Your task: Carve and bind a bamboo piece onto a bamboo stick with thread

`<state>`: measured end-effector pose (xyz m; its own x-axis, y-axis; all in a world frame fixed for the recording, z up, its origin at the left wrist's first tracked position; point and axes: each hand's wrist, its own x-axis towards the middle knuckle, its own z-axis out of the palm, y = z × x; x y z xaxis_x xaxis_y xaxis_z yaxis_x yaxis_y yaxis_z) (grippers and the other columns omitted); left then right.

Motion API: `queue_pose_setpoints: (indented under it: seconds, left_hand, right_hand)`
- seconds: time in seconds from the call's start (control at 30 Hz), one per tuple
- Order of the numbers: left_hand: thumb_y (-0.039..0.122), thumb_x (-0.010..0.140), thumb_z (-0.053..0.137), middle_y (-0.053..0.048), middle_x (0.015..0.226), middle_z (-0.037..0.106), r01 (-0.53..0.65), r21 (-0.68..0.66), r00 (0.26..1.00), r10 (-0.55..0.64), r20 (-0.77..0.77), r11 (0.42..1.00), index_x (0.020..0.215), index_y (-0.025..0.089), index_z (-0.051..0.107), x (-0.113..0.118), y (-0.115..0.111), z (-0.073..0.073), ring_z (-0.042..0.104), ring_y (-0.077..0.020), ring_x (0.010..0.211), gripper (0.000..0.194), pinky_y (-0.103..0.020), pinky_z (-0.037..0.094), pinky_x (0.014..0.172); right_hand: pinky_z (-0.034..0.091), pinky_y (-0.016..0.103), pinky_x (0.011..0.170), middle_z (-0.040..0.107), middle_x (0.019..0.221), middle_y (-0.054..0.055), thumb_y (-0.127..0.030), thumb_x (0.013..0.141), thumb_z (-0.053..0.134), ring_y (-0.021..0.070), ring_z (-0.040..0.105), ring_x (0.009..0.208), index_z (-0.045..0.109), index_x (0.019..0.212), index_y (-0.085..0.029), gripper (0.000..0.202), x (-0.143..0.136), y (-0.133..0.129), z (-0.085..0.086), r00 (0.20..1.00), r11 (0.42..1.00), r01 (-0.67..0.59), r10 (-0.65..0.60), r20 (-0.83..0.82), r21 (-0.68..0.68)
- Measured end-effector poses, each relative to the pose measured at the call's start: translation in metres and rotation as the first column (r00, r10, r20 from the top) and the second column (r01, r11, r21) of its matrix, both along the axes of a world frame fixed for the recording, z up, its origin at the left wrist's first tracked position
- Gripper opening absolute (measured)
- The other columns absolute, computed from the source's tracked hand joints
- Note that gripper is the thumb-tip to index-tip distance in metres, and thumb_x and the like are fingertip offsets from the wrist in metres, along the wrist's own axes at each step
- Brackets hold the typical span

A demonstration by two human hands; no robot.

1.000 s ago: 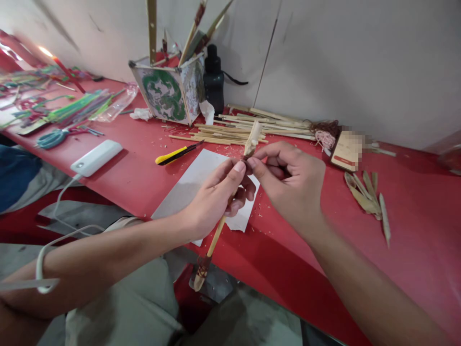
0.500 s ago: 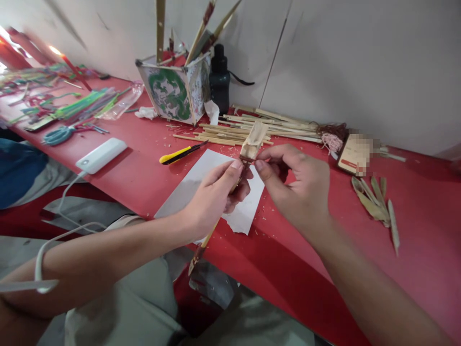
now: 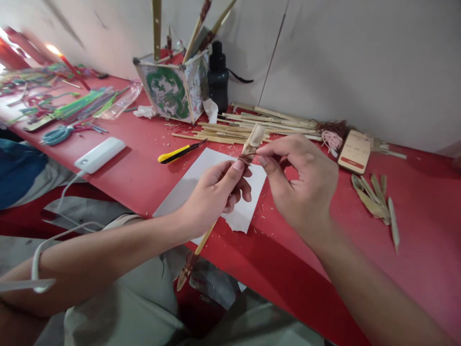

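My left hand (image 3: 219, 187) is closed round a thin bamboo stick (image 3: 206, 236). A pale dried-husk piece (image 3: 254, 137) stands up from the stick's upper end, beside my left thumb. Below the table edge the other end shows a brown-bound, pointed tip (image 3: 186, 271). Brown cord (image 3: 248, 157) wraps the base of the husk piece, under my left thumb. Thumb and forefinger of my right hand (image 3: 302, 178) pinch the loose length of this cord, just right of the binding. White paper (image 3: 245, 211) lies beneath both hands.
A yellow utility knife (image 3: 182, 151) and bamboo sticks (image 3: 223, 134) lie beyond the paper. Right are a phone (image 3: 355, 153) and dried husks (image 3: 374, 197). Left are a white power bank (image 3: 101, 154), blue-handled scissors (image 3: 57, 135) and a lit candle (image 3: 74, 71). Behind stand a patterned box (image 3: 167, 93) and black bottle (image 3: 218, 79).
My right hand has risen slightly and shifted right, drawing the cord. The stick has turned a little in my left hand, its lower tip swinging down and left.
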<state>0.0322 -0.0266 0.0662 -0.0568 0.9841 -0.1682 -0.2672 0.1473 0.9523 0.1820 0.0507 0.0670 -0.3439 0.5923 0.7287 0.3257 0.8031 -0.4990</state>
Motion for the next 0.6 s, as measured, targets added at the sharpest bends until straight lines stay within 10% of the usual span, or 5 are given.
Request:
queue_pose_setpoints:
  seconds: [0.6]
  left_hand:
    - [0.054,0.098,0.061,-0.001,0.077,0.068,0.018,-0.001,0.999,-0.018,-0.037,1.0,0.099,0.018,0.061,-0.0007,-0.0026,-0.0032,0.042,-0.0041,0.053,0.036,-0.015,0.028,0.043]
  right_hand:
    - [0.053,0.039,0.067,0.074,0.084,0.003,-0.025,0.097,0.068,0.0209,0.067,0.075,0.076,0.087,-0.031,0.014,-0.0016,-0.0015,-0.0037,0.999,1.0,-0.013,0.012,-0.034,-0.012]
